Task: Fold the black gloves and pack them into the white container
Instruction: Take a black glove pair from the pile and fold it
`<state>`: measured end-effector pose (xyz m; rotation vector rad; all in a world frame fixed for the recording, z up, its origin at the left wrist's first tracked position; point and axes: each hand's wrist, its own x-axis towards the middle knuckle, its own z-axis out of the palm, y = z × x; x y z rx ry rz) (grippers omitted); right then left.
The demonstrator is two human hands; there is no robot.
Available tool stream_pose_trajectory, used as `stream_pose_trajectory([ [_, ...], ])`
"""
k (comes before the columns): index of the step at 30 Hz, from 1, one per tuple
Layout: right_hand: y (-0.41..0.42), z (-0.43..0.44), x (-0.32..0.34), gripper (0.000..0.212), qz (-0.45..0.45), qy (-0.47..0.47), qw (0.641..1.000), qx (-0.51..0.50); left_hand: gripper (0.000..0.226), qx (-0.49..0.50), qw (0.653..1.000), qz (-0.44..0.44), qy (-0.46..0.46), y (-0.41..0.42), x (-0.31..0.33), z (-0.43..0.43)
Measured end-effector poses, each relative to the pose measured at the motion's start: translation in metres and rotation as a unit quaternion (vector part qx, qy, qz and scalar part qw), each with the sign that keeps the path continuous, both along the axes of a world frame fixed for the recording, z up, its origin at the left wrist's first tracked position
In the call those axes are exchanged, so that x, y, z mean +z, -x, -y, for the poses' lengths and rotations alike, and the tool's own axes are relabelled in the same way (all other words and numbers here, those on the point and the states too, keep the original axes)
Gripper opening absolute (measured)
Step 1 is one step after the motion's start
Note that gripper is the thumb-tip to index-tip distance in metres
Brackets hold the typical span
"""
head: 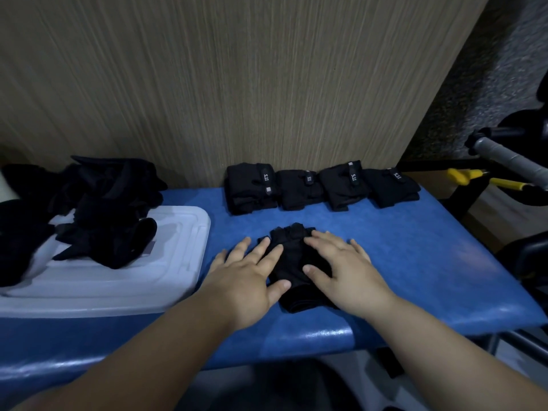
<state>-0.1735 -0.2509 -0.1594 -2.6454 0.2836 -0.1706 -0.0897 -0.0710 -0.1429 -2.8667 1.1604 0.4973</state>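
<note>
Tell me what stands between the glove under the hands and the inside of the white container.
The white container is shut by its lid, and a pile of unfolded black gloves lies on that lid. The left hand and right hand press flat on the glove.
</note>
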Motion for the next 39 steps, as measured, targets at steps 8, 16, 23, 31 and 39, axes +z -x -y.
stream_pose_trajectory([
  [8, 0.002, 0.007, 0.015, 0.033, -0.044, -0.027, 0.986, -0.162, 0.061, 0.005, 0.999, -0.019, 0.034, 0.006, -0.007, -0.002],
  [16, 0.008, 0.005, 0.025, 0.021, -0.025, -0.056, 0.986, -0.156, 0.061, 0.0, 0.999, -0.009, 0.044, 0.018, -0.005, 0.015],
  [23, 0.03, 0.047, 0.029, 0.016, 0.046, -0.122, 0.971, -0.201, 0.064, -0.014, 0.998, -0.016, 0.062, 0.038, -0.002, 0.07],
  [31, 0.052, 0.089, 0.017, 0.038, 0.056, 0.009, 0.97, -0.236, 0.064, -0.038, 0.998, -0.032, 0.044, 0.043, -0.003, 0.123],
  [39, 0.047, 0.087, 0.007, 0.054, -0.116, 0.062, 0.987, -0.09, 0.065, -0.046, 0.998, -0.03, 0.03, 0.04, -0.006, 0.123],
])
